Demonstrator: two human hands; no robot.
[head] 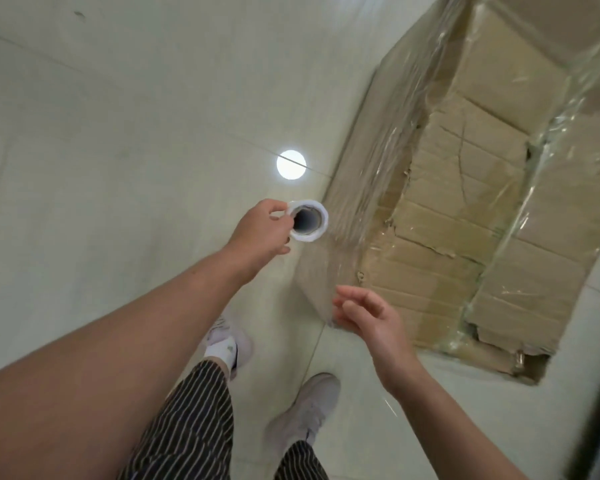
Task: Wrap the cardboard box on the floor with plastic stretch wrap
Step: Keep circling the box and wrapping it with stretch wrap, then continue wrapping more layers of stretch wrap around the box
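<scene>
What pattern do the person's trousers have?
The trousers are dark with thin pale stripes; the head view shows them.

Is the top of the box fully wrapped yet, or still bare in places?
Partly bare. Glossy film covers the cardboard box along its sides and top edges, but the middle strip of the top looks uncovered.

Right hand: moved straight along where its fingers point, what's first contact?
Probably the stretched plastic film running from the roll in the left hand to the cardboard box. The right hand points its fingers at it, near the box's corner; depth is unclear.
</scene>
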